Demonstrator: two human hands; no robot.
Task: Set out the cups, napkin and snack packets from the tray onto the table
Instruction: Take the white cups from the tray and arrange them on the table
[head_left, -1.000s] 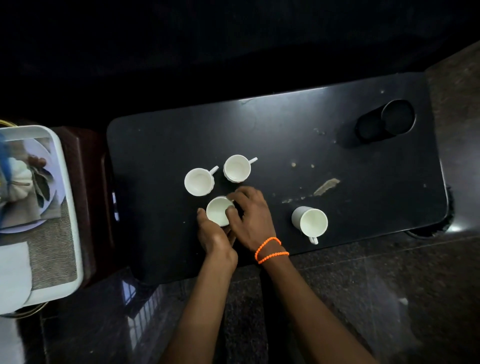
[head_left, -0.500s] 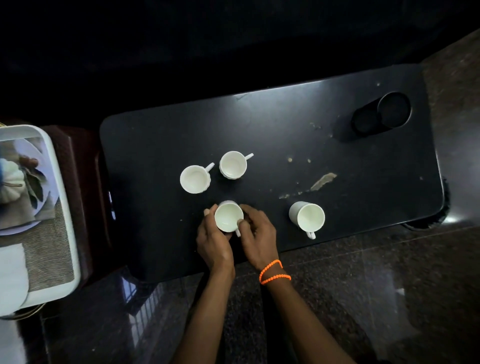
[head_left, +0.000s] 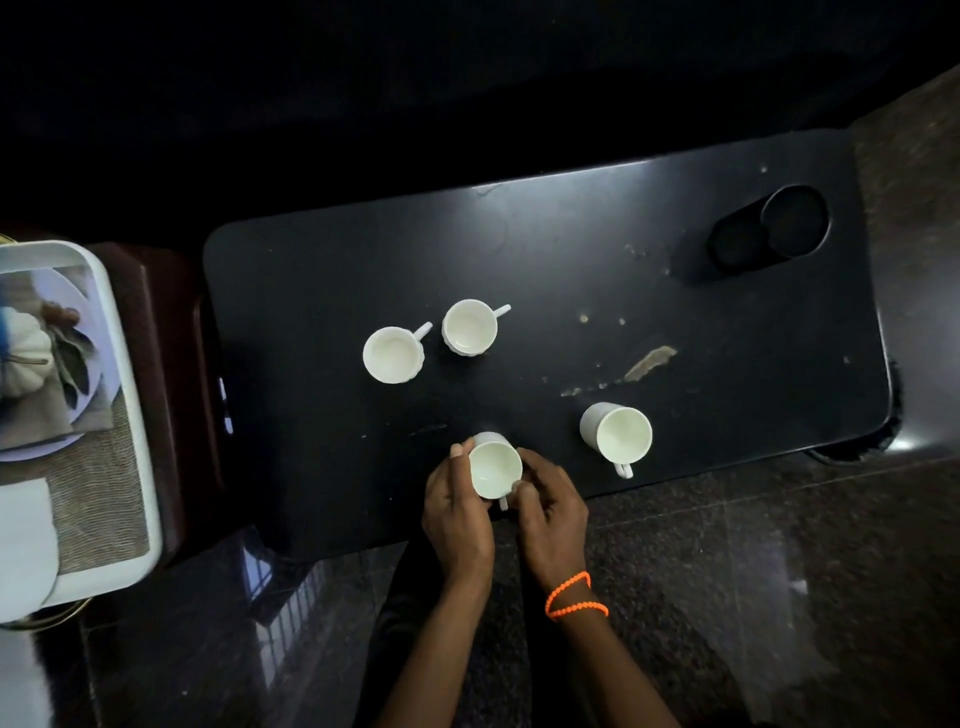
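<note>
Several white cups stand on the black table (head_left: 571, 249). The nearest cup (head_left: 494, 470) sits close to the front edge, handle pointing toward me. My left hand (head_left: 454, 512) cups its left side and my right hand (head_left: 553, 512), with an orange bead bracelet on the wrist, holds its right side by the handle. Two cups (head_left: 393, 355) (head_left: 469, 327) stand side by side further back, and one cup (head_left: 618, 434) stands to the right. The white tray (head_left: 127, 415) at far left holds a printed packet (head_left: 47, 353) and a white napkin (head_left: 23, 540).
A black cup holder (head_left: 771, 226) sits at the table's far right corner. Scratched patches (head_left: 649, 361) mark the tabletop. A dark brown stand (head_left: 171, 374) lies under the tray. Dark polished stone floor (head_left: 753, 597) runs along the near side.
Both hands have slid the nearest cup toward the table's front edge and turned it, so its handle now points toward me. The other cups have stayed put.
</note>
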